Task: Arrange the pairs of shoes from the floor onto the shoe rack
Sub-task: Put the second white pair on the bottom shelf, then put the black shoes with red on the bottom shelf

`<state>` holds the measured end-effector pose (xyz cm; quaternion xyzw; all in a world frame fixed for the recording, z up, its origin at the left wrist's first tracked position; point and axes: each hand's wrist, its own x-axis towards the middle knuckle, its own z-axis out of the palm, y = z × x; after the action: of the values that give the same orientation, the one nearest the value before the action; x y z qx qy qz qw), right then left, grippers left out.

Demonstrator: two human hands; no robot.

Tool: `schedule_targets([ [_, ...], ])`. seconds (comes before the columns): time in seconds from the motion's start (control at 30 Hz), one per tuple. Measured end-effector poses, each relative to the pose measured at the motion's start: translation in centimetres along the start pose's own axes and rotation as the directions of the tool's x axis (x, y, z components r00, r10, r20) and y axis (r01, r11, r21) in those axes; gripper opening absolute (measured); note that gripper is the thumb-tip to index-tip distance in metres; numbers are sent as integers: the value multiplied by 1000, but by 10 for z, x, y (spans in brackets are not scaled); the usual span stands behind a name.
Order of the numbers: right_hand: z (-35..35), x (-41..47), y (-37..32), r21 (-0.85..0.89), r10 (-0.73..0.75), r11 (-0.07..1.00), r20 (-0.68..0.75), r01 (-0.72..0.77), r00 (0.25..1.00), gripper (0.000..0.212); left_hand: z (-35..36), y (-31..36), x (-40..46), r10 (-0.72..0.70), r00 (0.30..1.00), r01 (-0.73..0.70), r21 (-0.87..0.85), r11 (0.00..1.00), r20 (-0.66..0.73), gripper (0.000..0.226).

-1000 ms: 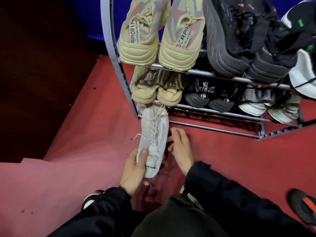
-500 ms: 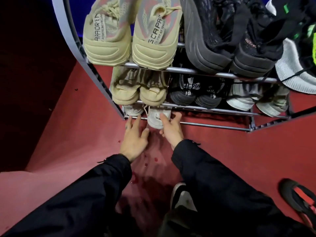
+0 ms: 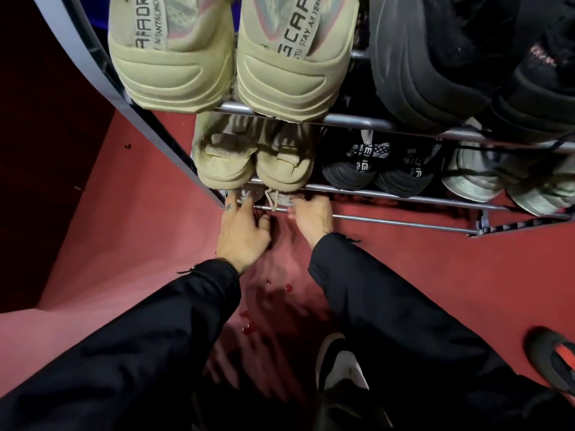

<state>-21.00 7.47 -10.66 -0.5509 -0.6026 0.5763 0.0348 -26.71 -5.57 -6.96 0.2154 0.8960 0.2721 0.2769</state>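
Since the earlier frame, the white shoes (image 3: 264, 197) had slid further under the shoe rack (image 3: 404, 199), so only their pale heels and a loose lace showed at the left end of the lowest shelf. They looked off-white and soft, with a lace end hanging over the front rail. Both hands had followed them in. The left hand (image 3: 241, 231) lay flat with its fingers spread apart, the fingertips touching the left shoe's heel. The right hand (image 3: 309, 217) rested on the right shoe's heel, fingers close together and partly hidden under the shelf above. Above them sat beige shoes (image 3: 252, 160), black shoes (image 3: 376, 169) and grey shoes (image 3: 510, 181). Another black and red shoe (image 3: 552, 360) lay on the red floor (image 3: 435, 269), well apart.
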Motion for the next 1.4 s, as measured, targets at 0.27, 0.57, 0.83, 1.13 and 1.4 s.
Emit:
schedule_targets([
  [0.27,-7,-6,3,10,-96,995,-20,96,995,24,0,-1,-9,19,999,-21,55,998,48,66],
  [0.57,-85,-72,20,61,-138,990,139,130,981,26,7,59,-58,122,991,-121,-34,992,55,47],
  [0.83,-186,-147,85,151,-89,985,9,86,996,17,66,108,-124,265,922,-244,-109,964,282,36],
  [1.13,-304,-217,268,-27,261,934,-630,-357,731,60,132,137,-170,384,765,-379,-120,918,517,30],
  [1.4,-310,-222,317,343,383,909,-470,-236,795,22,173,128,-188,288,678,-289,-115,950,676,11],
])
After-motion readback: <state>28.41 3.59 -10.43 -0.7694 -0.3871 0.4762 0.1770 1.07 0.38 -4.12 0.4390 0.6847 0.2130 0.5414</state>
